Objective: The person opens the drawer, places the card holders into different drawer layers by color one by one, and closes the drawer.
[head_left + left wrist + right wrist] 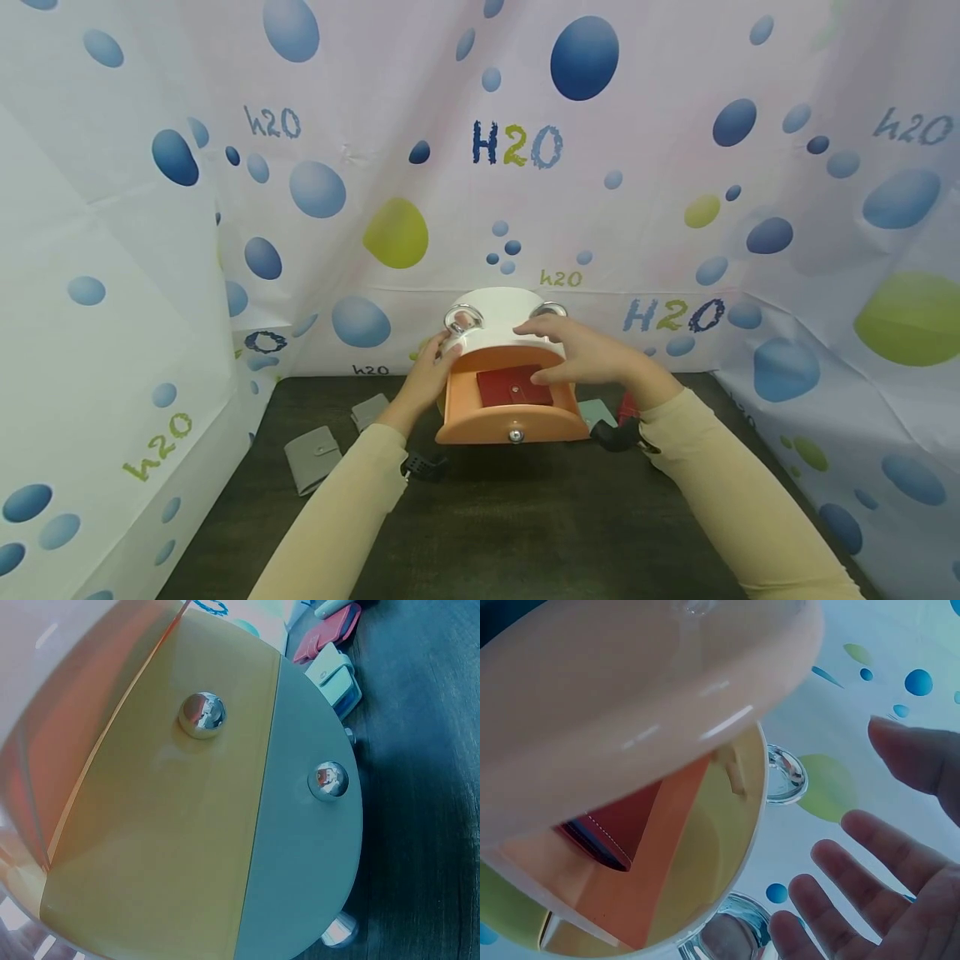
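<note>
A white rounded drawer box [501, 321] stands upright with two silver rings on top. Its orange top drawer [476, 429] is pulled out, and a red wallet [510, 385] lies inside. At the box's left side rests my left hand [422, 382], with the thumb by the front rim; the left wrist view does not show this hand. My right hand [596, 352] hovers over the drawer's right side, fingers spread and holding nothing. Below, a yellow drawer [165, 817] and a blue-grey drawer [300, 847] are closed, each with a silver knob.
Two grey wallets, the nearer one [311, 458] and a farther one [369, 410], lie on the dark table [495, 533] to the left. On the right are a pale green wallet [334, 679] and a red wallet [326, 634]. A patterned curtain [480, 192] stands behind.
</note>
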Tool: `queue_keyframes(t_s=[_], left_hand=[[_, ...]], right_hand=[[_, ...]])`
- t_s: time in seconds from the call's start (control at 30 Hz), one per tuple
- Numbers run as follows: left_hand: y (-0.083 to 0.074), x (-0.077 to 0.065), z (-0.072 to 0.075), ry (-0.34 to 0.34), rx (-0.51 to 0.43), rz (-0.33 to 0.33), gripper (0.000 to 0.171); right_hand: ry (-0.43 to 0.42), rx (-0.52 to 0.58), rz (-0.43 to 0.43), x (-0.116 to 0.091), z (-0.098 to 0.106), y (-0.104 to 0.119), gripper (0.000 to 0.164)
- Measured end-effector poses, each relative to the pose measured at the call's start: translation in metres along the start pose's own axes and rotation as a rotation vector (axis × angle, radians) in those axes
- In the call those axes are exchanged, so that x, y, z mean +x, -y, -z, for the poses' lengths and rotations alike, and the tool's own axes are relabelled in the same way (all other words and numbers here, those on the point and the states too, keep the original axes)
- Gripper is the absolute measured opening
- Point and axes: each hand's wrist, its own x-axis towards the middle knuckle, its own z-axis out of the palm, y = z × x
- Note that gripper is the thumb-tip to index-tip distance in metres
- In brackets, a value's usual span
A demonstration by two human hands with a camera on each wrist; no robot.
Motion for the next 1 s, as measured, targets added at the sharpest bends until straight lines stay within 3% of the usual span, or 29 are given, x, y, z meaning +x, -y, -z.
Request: queue_keyframes(t_s=[0.27, 0.73, 1.0], left_hand=[[0.002, 0.0, 0.001, 0.005, -0.004, 0.005, 0.069], [0.002, -0.001, 0.002, 0.004, -0.006, 0.009, 0.069], [0.0, -0.001, 0.001, 0.002, -0.004, 0.005, 0.07]], right_hand=[[-0.011, 0.0, -0.028, -0.004, 0.001, -0.003, 0.07], [-0.023, -0.006, 0.014, -0.014, 0.001, -0.009, 0.069], [-0.035, 0.018, -0.03, -0.025, 0.002, -0.017, 0.068]])
